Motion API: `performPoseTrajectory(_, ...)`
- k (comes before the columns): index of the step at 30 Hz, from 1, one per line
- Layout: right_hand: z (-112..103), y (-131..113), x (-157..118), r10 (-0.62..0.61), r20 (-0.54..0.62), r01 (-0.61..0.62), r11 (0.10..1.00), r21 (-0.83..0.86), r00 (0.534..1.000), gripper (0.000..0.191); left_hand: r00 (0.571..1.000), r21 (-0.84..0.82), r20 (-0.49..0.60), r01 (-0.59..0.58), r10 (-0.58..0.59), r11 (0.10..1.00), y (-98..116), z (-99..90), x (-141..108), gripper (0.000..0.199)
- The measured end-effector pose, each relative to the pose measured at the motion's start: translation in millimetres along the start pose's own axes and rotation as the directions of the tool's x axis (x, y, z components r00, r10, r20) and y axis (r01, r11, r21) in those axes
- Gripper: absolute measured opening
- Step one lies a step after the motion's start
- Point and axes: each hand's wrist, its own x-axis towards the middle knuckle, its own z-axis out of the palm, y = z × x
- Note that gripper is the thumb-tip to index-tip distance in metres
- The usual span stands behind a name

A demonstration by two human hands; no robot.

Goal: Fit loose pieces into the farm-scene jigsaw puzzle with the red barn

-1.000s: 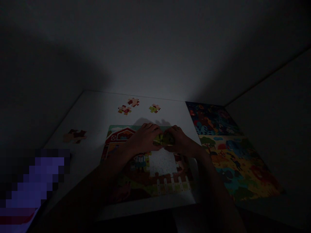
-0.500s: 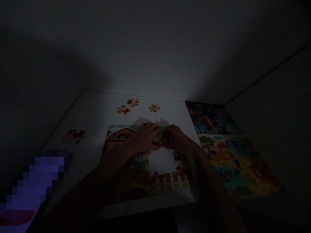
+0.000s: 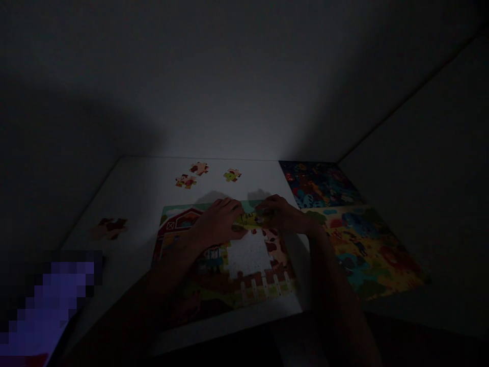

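A farm jigsaw puzzle [image 3: 263, 293] lies on the table, with a red barn at its left and a white fence along its lower edge. A pale gap without pieces shows right of its middle. Above that gap a green section [image 3: 247, 220] lies between my hands, level with the picture around it. My left hand [image 3: 219, 220] rests at its left side, fingers bent and apart from the thumb. At its right side is my right hand [image 3: 283, 214], fingers curved over the puzzle's upper right part and spread from the thumb. Dim light blurs the fingertips.
Loose puzzle pieces [image 3: 186, 181] lie behind the puzzle, a green-and-pink piece [image 3: 232, 175] among them. Brown pieces [image 3: 110, 229] are at the left. Two more pictures, one dark [image 3: 321, 183] and one yellow [image 3: 367, 244], lie at the right. A wall stands behind the white table [image 3: 141, 188].
My hands have moved apart. The green section between them, tilted and gripped before, now lies flat in the puzzle. The view has shifted slightly.
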Motion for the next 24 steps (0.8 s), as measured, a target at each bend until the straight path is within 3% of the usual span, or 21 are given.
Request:
performPoseTrajectory(3, 4, -4, -1, 0.011, 0.035, -0.007, 0.995, -0.101, 0.999, 0.05, 1.0, 0.007, 0.008, 0.009, -0.009, 1.0, 0, -0.3, 1, 0.036)
performPoseTrajectory(6, 9, -7, 1, 0.045, 0.032, -0.038, 0.985, -0.171, 0.998, 0.046, 1.0, 0.008, -0.007, 0.0, 0.0, 1.0, 0, 0.4, 1, 0.035)
performPoseTrajectory(16, 8, -4, 5, 0.021, 0.049, -0.013, 0.987, -0.158, 0.999, 0.041, 0.999, -0.086, 0.039, -0.03, 0.033, 0.996, 3, -1.8, 2, 0.039)
performPoseTrajectory(24, 6, 0, 6, -0.001, 0.05, 0.006, 0.995, -0.095, 0.999, 0.038, 0.997, -0.096, -0.011, -0.081, 0.081, 0.992, 7, 0.7, 3, 0.028)
